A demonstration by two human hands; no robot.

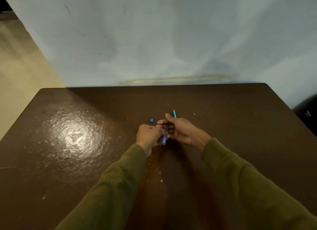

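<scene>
One slim blue pen [164, 139], pinched by left hand [148, 135] above glossy table [96, 107].

Dim, warm light. Strong glare patch on desk [73, 135] left side, soft focus overall, wide-angle bending at edges, hands [164, 131] slightly blurred.

We see small blue plastic block [151, 120] on brown counter [85, 161], just behind left hand [149, 135]; light-blue pencil [174, 113] to its R, behind right hand [180, 130].
</scene>
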